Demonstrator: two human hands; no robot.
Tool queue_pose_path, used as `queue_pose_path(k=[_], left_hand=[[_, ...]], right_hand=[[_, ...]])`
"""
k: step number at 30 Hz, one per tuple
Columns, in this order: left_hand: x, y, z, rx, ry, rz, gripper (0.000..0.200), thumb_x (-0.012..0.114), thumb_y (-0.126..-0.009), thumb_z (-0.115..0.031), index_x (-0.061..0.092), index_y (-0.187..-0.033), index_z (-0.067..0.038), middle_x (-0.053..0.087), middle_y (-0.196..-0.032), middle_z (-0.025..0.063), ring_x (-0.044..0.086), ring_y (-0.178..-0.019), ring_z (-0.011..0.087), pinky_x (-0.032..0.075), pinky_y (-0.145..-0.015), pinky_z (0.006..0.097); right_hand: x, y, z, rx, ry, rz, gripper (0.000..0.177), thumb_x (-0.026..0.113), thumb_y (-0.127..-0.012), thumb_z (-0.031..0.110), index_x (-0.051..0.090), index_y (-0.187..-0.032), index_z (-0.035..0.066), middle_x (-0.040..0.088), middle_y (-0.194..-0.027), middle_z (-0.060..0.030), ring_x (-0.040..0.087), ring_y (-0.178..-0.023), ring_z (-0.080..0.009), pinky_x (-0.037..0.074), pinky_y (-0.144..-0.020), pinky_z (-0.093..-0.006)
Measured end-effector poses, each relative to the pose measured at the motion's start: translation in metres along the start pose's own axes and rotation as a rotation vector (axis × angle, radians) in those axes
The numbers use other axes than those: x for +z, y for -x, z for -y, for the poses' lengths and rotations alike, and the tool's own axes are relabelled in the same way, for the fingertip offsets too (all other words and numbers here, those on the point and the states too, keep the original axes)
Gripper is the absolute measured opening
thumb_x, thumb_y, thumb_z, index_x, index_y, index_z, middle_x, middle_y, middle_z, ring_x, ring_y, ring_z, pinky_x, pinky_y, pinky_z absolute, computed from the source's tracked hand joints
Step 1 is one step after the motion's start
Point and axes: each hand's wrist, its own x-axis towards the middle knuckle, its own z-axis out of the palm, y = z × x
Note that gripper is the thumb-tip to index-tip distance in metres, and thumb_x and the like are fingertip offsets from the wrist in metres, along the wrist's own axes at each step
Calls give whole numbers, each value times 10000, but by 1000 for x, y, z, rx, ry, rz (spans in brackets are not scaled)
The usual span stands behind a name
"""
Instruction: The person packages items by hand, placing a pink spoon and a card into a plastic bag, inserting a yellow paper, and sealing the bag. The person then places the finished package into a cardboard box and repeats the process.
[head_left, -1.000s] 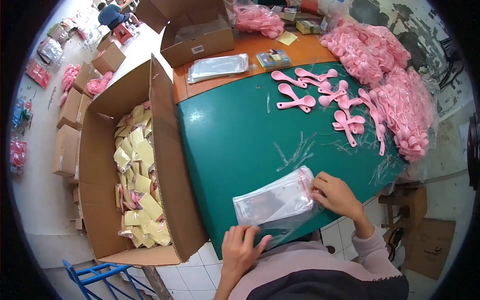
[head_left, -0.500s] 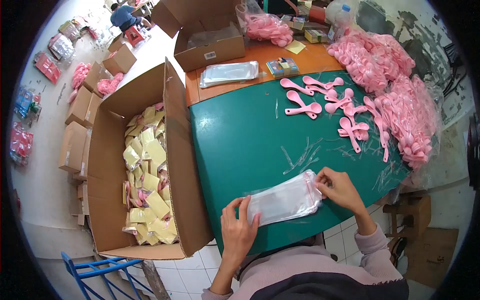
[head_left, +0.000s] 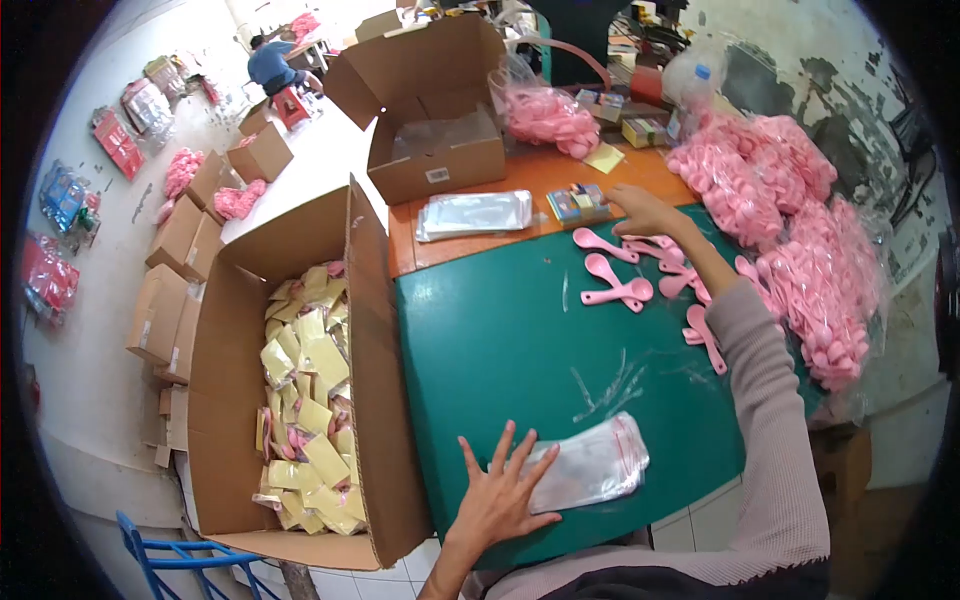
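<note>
My left hand [head_left: 503, 492] lies spread over the left end of a stack of clear plastic bags [head_left: 598, 466] on the green table top [head_left: 480, 340]. My right hand [head_left: 645, 212] reaches out to the back, thumb and fingers apart, right at the near side of a small stack of printed cards [head_left: 576, 206]. Under and beside that forearm are loose pink spoons [head_left: 632, 291], partly hidden by the sleeve. Thin clear plastic strips [head_left: 610, 388] lie between the bags and the spoons.
On the left stands a large open carton [head_left: 380, 440] with many yellow-card packets [head_left: 325, 455]. Behind are another open carton [head_left: 440, 165] and a second bag stack [head_left: 475, 215]. Big bags of pink spoons [head_left: 815, 290] line the right edge. A person [head_left: 272, 66] sits far back.
My right hand has left the bag stack and stretched forward to the printed cards. My left hand has opened flat on the bags. The view has shifted slightly.
</note>
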Motion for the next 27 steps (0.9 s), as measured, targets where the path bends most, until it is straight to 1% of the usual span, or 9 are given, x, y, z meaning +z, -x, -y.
queue_pose_path(k=[3,6,10,11,12,14,15,18,27], left_hand=[[3,3,-4,28,-3,-34,742,590,-710,-592,401,-1297,-179,419,-1289,72,315,-1275,245,-48,-909,751],[12,7,-5,6,5,-24,700,584,-723,-584,411,-1287,-208,401,-1310,80,346,-1259,238,-48,-907,752],[19,17,-7,1,181,-273,895,624,-690,-579,159,-1391,-272,361,-1333,159,361,-1246,286,-53,-895,756],[19,22,-8,-20,128,-309,950,631,-704,-541,57,-1403,-254,350,-1332,188,377,-1221,331,19,-941,722],[12,25,-11,-19,133,-308,950,631,-704,-541,57,-1403,-254,350,-1332,188,377,-1221,331,19,-941,722],[-2,34,-15,-162,184,-446,640,633,-769,-371,359,-1314,-178,429,-1277,197,468,-1136,340,186,-975,657],[13,41,-8,-117,220,-538,916,711,-679,-395,148,-1386,-244,318,-1357,198,398,-1202,351,36,-949,720],[19,57,-3,-182,178,-539,999,722,-673,-373,37,-1394,-287,345,-1339,201,404,-1196,364,63,-962,707],[30,81,-3,-287,206,-551,978,713,-686,-304,46,-1401,-276,346,-1340,194,404,-1188,362,66,-1002,653]], right_hand=[[11,-46,-21,156,51,149,707,745,-522,192,451,-1131,-14,484,-1108,-194,494,-1013,-330,408,-890,-364],[19,-67,-32,172,67,266,712,743,-518,176,463,-1147,-7,476,-1145,-191,490,-1035,-323,429,-862,-364],[25,-77,-51,166,56,346,678,752,-511,202,503,-1108,0,551,-1040,-188,536,-968,-321,442,-830,-359],[26,-75,-58,168,57,350,678,752,-511,202,503,-1108,0,551,-1040,-188,536,-968,-321,442,-830,-359],[21,-72,-54,147,47,316,674,753,-510,217,511,-1101,-1,564,-1009,-186,543,-949,-324,442,-826,-359],[16,-65,-53,128,35,290,671,755,-510,231,519,-1093,-1,577,-978,-185,551,-930,-326,443,-821,-360],[15,-64,-56,121,20,258,669,756,-513,243,527,-1091,-2,577,-990,-187,549,-934,-325,442,-822,-362],[12,-60,-61,149,-15,245,671,758,-519,260,539,-1095,-4,574,-1011,-187,547,-943,-321,439,-828,-366],[-7,-34,-64,130,26,167,646,752,-534,295,570,-1071,-14,569,-1014,-176,547,-938,-316,441,-826,-354]])
